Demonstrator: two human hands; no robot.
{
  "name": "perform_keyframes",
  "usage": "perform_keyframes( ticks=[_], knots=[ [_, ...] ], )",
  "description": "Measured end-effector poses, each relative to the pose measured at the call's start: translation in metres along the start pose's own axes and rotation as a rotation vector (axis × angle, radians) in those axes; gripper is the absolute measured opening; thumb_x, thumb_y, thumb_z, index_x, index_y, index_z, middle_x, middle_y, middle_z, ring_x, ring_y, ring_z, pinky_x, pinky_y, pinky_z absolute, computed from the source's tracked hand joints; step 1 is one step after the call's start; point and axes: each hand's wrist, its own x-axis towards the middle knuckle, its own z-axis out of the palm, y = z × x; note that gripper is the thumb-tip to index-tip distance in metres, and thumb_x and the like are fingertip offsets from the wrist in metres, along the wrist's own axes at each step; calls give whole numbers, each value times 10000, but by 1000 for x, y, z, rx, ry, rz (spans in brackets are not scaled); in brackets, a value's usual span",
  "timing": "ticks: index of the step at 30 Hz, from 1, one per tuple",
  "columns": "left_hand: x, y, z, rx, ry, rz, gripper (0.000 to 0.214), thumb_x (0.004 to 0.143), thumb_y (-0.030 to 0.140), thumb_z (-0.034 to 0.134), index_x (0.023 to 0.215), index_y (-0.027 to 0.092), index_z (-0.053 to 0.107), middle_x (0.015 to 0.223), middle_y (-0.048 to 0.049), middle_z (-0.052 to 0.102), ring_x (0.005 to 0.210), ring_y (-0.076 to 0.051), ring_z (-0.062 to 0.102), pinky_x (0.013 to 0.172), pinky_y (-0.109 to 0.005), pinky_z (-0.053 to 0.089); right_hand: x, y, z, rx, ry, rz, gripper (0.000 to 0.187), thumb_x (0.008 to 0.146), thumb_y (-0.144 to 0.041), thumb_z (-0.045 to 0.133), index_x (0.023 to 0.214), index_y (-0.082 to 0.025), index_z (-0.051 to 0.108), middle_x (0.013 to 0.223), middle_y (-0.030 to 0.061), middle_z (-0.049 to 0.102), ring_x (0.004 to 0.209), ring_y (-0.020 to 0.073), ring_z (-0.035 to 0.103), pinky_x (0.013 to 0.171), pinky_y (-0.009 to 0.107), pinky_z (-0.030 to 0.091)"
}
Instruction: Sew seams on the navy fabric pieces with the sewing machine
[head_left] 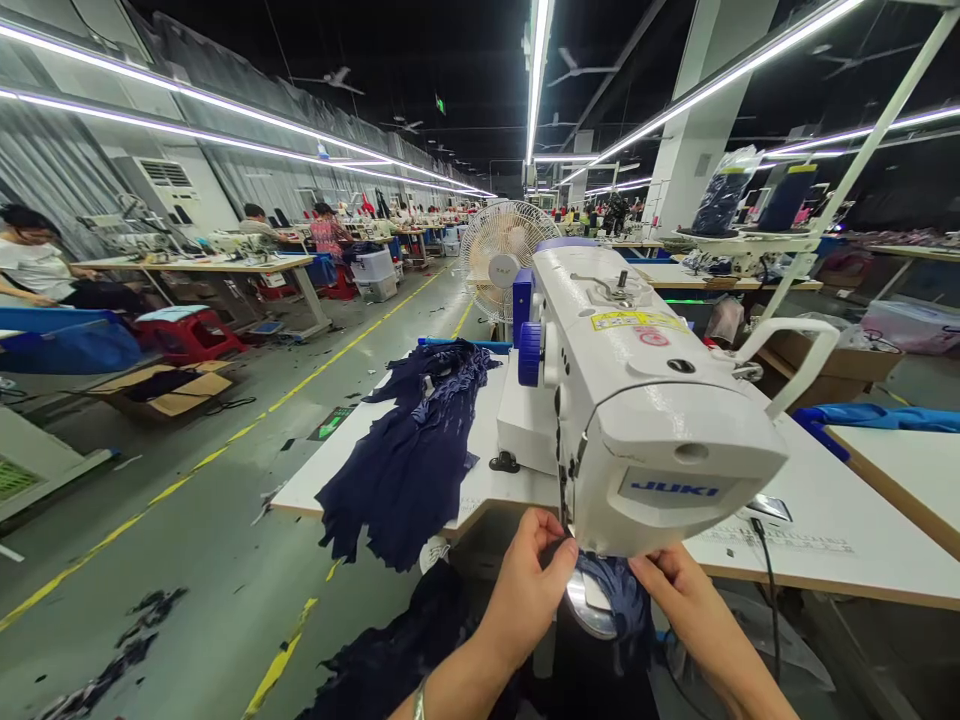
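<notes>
A white JUKI sewing machine (637, 400) stands on a white table (810, 530) in front of me. Under its head, navy fabric (622, 600) lies over the shiny metal plate (589, 605). My left hand (529, 585) pinches the fabric beside the needle area, fingers closed. From the right, my right hand (675, 580) grips the same fabric with curled fingers. A pile of navy fabric pieces (416, 450) lies on the table's left part and hangs over its edge.
A floor fan (502, 255) stands behind the machine. A thread stand with dark cones (750, 205) rises at the right. Other people (34, 265) sit at tables on the left beyond a yellow-lined aisle (225, 450). Fabric scraps (142, 625) litter the floor.
</notes>
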Motion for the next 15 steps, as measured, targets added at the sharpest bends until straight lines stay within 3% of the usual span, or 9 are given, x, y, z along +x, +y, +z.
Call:
perform_keyframes(
  ticks=[7, 15],
  knots=[
    [1, -1, 4, 53, 29, 29, 170, 823, 304, 591, 887, 193, 479, 899, -60, 615, 903, -200, 587, 912, -352, 428, 4, 6, 2, 44, 7, -22, 478, 819, -520, 576, 1223, -266, 543, 1190, 85, 626, 1114, 235, 553, 1011, 357, 398],
    [2, -5, 3, 20, 45, 24, 221, 789, 314, 635, 944, 181, 552, 920, -74, 654, 931, -217, 605, 912, -344, 434, 7, 12, 0, 45, 23, -36, 486, 793, -519, 607, 1185, -233, 594, 1168, 117, 642, 1104, 274, 565, 1012, 423, 400]
  ],
)
